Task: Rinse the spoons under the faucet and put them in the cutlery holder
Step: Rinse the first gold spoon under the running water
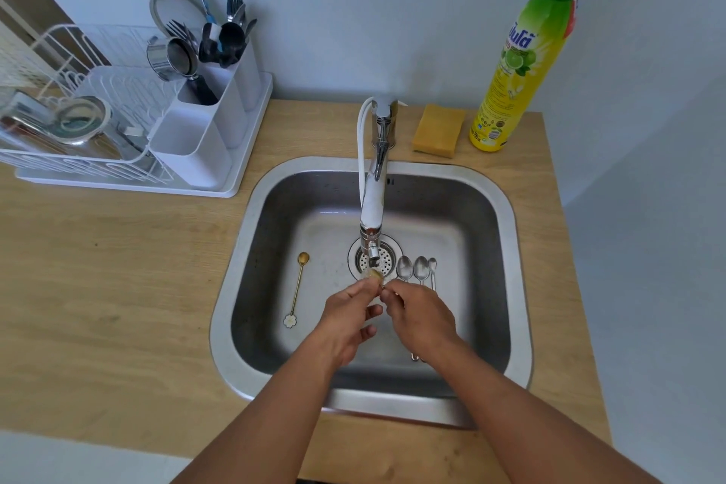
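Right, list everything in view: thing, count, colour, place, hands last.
gold spoons: two; one on the sink floor left, one held under the spout
silver spoons: three, right of the drain
faucet: one, chrome and white, over the sink
sponge: one, yellow, right of the faucet
soap bottle: one, yellow and green, back right
cutlery holder: one, white, on the dish rack
hands: left and right, both on the held spoon
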A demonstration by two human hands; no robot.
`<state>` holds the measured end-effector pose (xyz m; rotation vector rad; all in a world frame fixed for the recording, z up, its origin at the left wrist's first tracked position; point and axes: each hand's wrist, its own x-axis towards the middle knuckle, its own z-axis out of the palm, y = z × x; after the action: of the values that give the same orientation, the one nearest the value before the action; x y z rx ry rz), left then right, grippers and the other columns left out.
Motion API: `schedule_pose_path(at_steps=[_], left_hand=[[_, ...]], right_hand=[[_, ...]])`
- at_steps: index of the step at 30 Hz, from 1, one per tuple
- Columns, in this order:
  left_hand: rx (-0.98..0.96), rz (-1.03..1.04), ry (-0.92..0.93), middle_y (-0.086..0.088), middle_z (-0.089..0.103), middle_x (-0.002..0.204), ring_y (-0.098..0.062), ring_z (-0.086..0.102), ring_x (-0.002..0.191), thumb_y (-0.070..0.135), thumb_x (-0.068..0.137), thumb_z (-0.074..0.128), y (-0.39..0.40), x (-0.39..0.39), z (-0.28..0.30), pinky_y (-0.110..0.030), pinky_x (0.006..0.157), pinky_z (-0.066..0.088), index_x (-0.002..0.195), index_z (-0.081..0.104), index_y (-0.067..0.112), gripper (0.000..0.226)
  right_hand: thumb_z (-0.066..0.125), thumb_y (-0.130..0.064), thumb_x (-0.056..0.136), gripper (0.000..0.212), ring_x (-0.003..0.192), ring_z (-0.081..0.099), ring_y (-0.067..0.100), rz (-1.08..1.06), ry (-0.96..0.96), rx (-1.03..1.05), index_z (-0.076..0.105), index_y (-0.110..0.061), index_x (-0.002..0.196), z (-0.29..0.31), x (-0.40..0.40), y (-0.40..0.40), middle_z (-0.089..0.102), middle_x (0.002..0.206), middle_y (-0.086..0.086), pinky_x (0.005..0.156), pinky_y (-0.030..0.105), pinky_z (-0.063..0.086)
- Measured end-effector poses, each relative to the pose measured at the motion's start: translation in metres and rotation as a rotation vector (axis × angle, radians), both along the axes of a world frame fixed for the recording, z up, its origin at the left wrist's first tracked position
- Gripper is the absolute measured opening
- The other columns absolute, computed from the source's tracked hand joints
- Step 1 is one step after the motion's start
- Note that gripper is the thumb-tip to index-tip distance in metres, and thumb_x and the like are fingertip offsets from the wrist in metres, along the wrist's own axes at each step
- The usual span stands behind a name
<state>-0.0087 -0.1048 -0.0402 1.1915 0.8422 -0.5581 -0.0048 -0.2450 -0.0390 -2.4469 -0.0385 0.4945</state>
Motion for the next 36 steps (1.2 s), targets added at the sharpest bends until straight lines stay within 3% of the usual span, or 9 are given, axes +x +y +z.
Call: schedule_pose_path(at_steps=[4,6,10,15,23,27,31,33,36], left_hand=[[0.061,0.001,-0.118,0.005,0.077,0.082,-0.006,0.061,0.065,0.038,0.088,0.079,0.001,-0.001,-0.003,-0.023,0.053,0.044,0.107,0.081,0.023,0.025],[0.089,0.007,-0.154,0.003,0.076,0.079,-0.008,0.059,0.063,0.040,0.083,0.083,0.003,0.001,-0.001,-0.024,0.051,0.043,0.107,0.081,0.023,0.029],[0.183,0.012,-0.151,0.000,0.075,0.076,-0.010,0.058,0.060,0.046,0.086,0.080,0.001,0.008,0.004,-0.024,0.046,0.043,0.091,0.083,0.018,0.028],[0.206,0.089,-0.082,0.002,0.080,0.086,-0.013,0.060,0.064,0.041,0.097,0.059,-0.003,0.017,0.013,-0.025,0.044,0.041,0.089,0.085,0.026,0.031],[-0.115,0.103,0.063,0.011,0.074,0.097,-0.010,0.054,0.069,0.040,0.100,0.056,0.001,0.013,0.010,-0.027,0.052,0.032,0.094,0.084,0.024,0.033],[-0.186,0.056,0.023,0.011,0.072,0.091,-0.009,0.057,0.067,0.048,0.100,0.060,0.002,0.005,0.005,-0.027,0.056,0.033,0.092,0.084,0.028,0.032],[0.006,0.053,-0.050,0.001,0.076,0.092,-0.014,0.057,0.072,0.039,0.102,0.063,0.000,0.009,0.002,-0.028,0.057,0.036,0.099,0.084,0.022,0.028],[0.076,0.076,-0.073,-0.002,0.075,0.084,-0.015,0.059,0.069,0.033,0.103,0.062,-0.003,0.015,0.002,-0.029,0.055,0.040,0.097,0.082,0.016,0.028],[0.145,0.154,-0.060,0.006,0.061,0.054,-0.010,0.050,0.042,0.026,0.106,0.056,-0.003,0.029,0.007,-0.023,0.040,0.037,0.095,0.077,0.009,0.029]], right_hand=[[0.050,-0.029,0.105,0.023,0.070,0.064,0.005,-0.018,0.135,0.277,0.065,-0.026,0.088,0.000,0.001,-0.006,0.071,0.078,-0.009,0.070,0.034,0.053],[0.051,-0.026,0.106,0.024,0.072,0.066,0.013,0.000,0.175,0.362,0.068,-0.025,0.089,0.001,0.002,-0.008,0.072,0.078,-0.007,0.069,0.034,0.054],[0.051,-0.028,0.105,0.025,0.066,0.065,0.010,-0.010,0.139,0.338,0.067,-0.029,0.085,-0.001,0.003,-0.004,0.071,0.077,-0.009,0.064,0.034,0.054],[0.051,-0.035,0.104,0.026,0.070,0.065,0.009,-0.074,0.105,0.293,0.065,-0.037,0.082,-0.004,0.003,0.003,0.070,0.075,-0.009,0.068,0.037,0.056],[0.053,-0.031,0.103,0.022,0.076,0.067,0.010,-0.094,0.113,0.295,0.067,-0.030,0.086,-0.007,0.005,0.002,0.071,0.077,-0.009,0.075,0.036,0.056],[0.055,-0.028,0.104,0.025,0.071,0.068,0.005,-0.145,0.150,0.410,0.068,-0.026,0.083,-0.008,0.003,0.005,0.073,0.075,-0.009,0.073,0.030,0.054],[0.058,-0.029,0.104,0.026,0.067,0.068,-0.002,-0.190,0.173,0.474,0.072,-0.026,0.083,-0.005,0.003,0.008,0.075,0.074,-0.011,0.062,0.014,0.046],[0.060,-0.030,0.103,0.025,0.069,0.071,-0.001,-0.223,0.202,0.517,0.076,-0.024,0.084,-0.002,0.003,0.011,0.077,0.076,-0.009,0.061,0.009,0.045],[0.061,-0.032,0.103,0.025,0.068,0.069,-0.001,-0.235,0.276,0.563,0.076,-0.023,0.085,-0.001,-0.002,0.018,0.079,0.080,-0.008,0.060,0.015,0.046]])
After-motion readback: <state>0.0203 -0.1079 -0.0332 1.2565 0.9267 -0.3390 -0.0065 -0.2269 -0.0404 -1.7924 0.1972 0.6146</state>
